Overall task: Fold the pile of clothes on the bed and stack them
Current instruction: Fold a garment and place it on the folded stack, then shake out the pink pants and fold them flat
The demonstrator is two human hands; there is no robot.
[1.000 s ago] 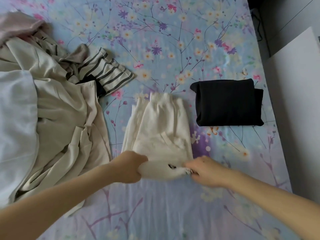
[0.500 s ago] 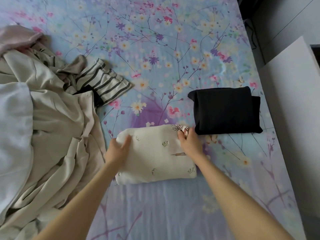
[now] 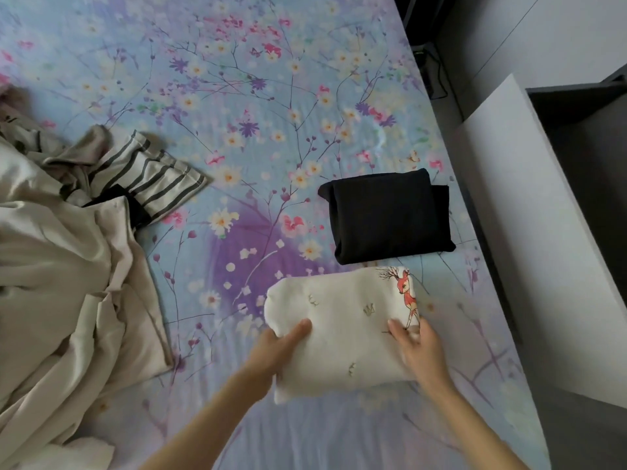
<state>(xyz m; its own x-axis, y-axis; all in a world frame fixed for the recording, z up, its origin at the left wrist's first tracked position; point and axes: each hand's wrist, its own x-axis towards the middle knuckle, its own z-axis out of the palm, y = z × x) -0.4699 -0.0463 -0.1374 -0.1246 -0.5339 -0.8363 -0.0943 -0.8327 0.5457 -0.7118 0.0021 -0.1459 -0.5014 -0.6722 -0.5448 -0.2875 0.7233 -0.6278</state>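
Folded cream garment (image 3: 342, 330): soft, thick knit, a rounded rectangle with small printed motifs and an orange deer at its right end; lower centre-right of the frame, just below the black stack.
Left hand (image 3: 274, 351): grips the garment's left edge, thumb on top, fingers underneath.
Right hand (image 3: 420, 351): grips the right edge, thumb laid over the cloth.
Folded black garment (image 3: 386, 215): matte, squarish, centre right.
Unfolded pile (image 3: 61, 283): crumpled beige fabric, left side; striped garment (image 3: 152, 178) at its upper edge.
Bedsheet (image 3: 237, 79): smooth, pale blue floral print.
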